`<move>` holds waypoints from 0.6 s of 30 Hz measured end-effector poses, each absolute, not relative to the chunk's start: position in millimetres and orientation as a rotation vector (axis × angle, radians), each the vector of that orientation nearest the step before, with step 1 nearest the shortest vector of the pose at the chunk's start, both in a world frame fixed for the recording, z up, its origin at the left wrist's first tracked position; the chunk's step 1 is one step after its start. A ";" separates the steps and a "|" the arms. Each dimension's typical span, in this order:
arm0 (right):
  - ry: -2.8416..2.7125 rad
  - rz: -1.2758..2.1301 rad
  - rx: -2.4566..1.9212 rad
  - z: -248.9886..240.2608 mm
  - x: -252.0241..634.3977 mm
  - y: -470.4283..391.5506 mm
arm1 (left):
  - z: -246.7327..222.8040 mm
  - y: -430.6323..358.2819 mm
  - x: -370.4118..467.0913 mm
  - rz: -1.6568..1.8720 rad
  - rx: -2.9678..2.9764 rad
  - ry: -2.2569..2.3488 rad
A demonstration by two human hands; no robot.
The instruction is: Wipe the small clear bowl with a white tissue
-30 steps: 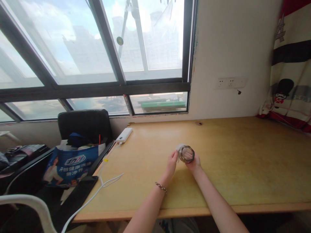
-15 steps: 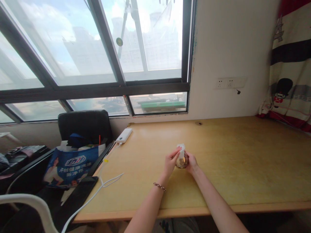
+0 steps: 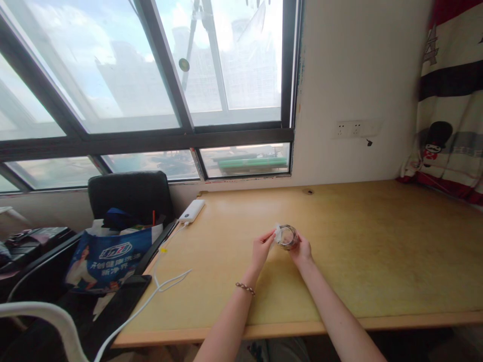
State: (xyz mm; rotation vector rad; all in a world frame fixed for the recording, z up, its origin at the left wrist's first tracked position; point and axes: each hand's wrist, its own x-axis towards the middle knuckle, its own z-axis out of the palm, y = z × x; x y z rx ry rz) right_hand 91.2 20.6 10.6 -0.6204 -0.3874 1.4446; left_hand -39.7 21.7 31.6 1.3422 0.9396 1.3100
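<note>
A small glass jar is held above the wooden desk, tilted so that its round end faces me. My right hand wraps round the jar's right side. At the jar's left edge, my left hand pinches a crumpled white tissue that touches the glass. A braided bracelet circles my left wrist. What the jar contains, if anything, is too small to make out.
On the desk's left edge lies a white power bank with a white cable trailing forward. A black chair at the left bears a blue bag. Windows and a wall with sockets stand behind.
The jar has turned, showing its round end more. The tissue has shifted from over the jar to its left side, with my left hand slightly lower left.
</note>
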 end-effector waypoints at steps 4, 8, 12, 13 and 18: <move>-0.325 1.364 -0.574 7.2 101.3 24.5 | 22.9 17.6 -34.4 1.349 1.465 0.930; -0.242 1.318 -0.549 4.4 107.2 27.9 | 19.3 6.5 -27.5 1.417 1.691 0.950; -0.246 1.326 -0.549 5.3 107.0 28.3 | 15.9 1.4 -24.8 1.451 1.886 0.958; -0.277 1.327 -0.553 6.5 105.9 27.6 | 15.3 1.9 -25.1 1.449 1.924 0.963; -0.373 1.364 -0.548 14.3 99.7 22.5 | 14.6 5.9 -28.9 1.466 2.042 1.038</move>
